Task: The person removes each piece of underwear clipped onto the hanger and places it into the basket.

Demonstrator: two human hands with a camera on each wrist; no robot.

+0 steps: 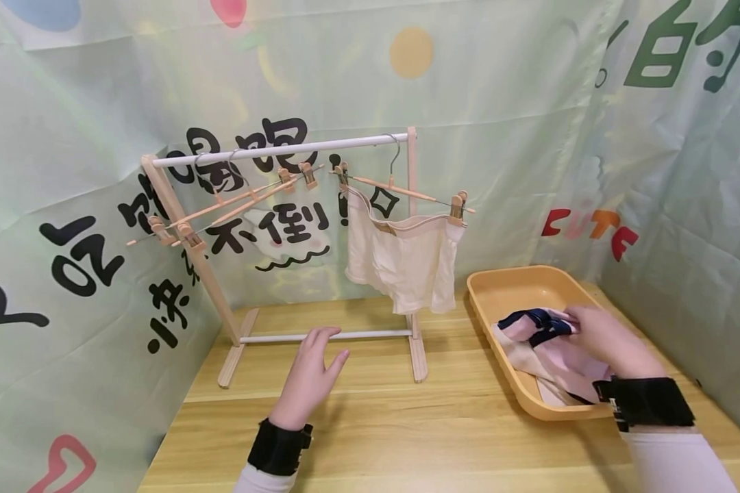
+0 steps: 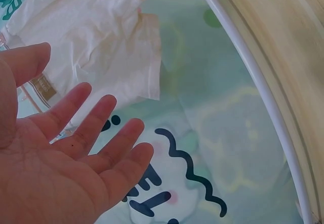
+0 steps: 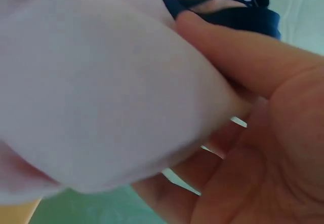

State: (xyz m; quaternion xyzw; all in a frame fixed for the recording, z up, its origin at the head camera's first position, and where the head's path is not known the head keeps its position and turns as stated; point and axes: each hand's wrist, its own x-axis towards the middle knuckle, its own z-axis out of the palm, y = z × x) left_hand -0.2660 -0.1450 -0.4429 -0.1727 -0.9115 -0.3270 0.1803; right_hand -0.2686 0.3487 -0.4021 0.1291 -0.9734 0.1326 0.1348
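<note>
My right hand (image 1: 598, 335) is over the orange basin (image 1: 512, 277). Between its thumb and fingers it pinches pink underpants with navy trim (image 1: 545, 325), their lower part among other pale clothes in the basin. The right wrist view shows the pink cloth (image 3: 101, 97) bulging in front of the thumb and curled fingers. My left hand (image 1: 308, 376) hovers above the table by the rack's lower bar, holding nothing. In the left wrist view its fingers (image 2: 96, 127) are spread, and cream underpants (image 2: 96, 41) hang beyond them.
A wooden drying rack with a white top bar (image 1: 321, 145) stands at the back left. Cream underpants (image 1: 407, 257) hang by two clips from the right hanger (image 1: 401, 190). Two more clip hangers (image 1: 240, 205) cross at the left, bare of clothes. Printed cloth (image 1: 499, 137) walls the table.
</note>
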